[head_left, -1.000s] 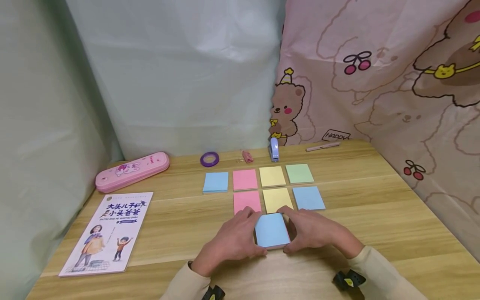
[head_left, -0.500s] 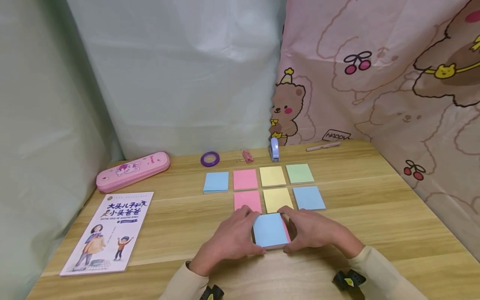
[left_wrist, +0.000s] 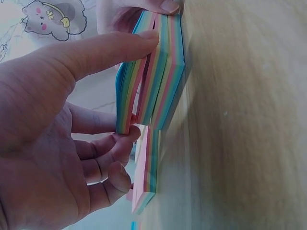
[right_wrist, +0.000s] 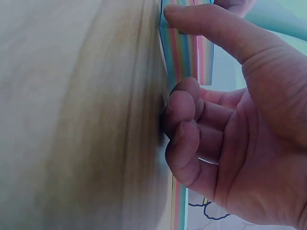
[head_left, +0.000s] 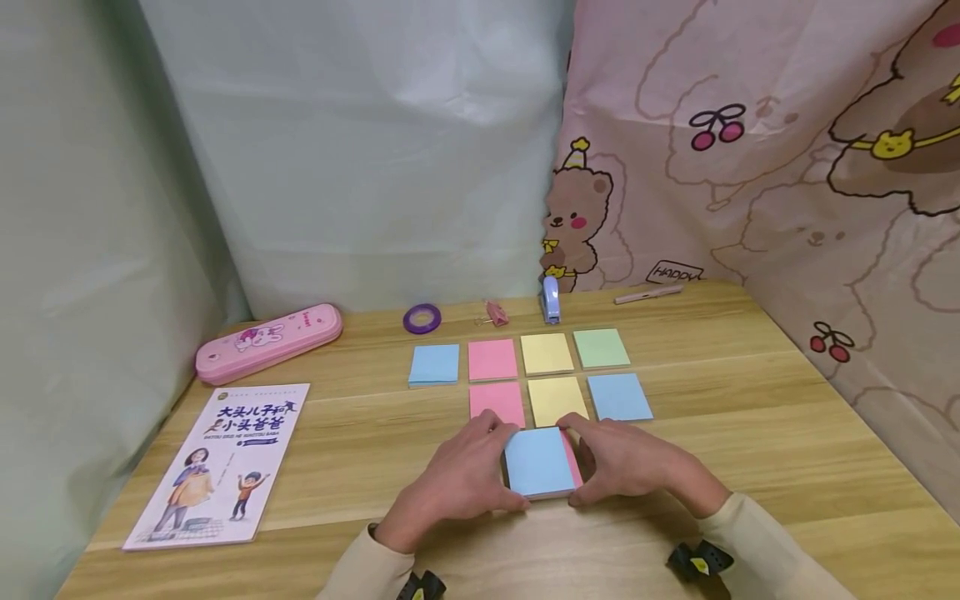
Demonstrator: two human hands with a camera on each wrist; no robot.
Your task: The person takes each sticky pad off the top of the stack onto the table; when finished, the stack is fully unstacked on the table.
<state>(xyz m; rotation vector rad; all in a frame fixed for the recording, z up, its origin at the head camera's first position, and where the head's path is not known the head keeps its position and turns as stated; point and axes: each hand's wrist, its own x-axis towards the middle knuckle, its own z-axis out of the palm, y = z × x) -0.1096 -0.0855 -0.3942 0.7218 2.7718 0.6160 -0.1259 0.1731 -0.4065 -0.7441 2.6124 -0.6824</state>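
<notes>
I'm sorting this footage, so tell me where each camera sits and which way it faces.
Head: looks forward and down at the sticky-note stack, left hand and right hand.
Left wrist: low at the table, facing the stack's edge; left fingers show.
Right wrist: low opposite; right fingers show.
All share the stack.

Both hands cover the side edges of the rainbow-layered sticky note stack (head_left: 538, 462); blurred pale wooden tabletop (left_wrist: 240, 120) fills both wrist views
</notes>
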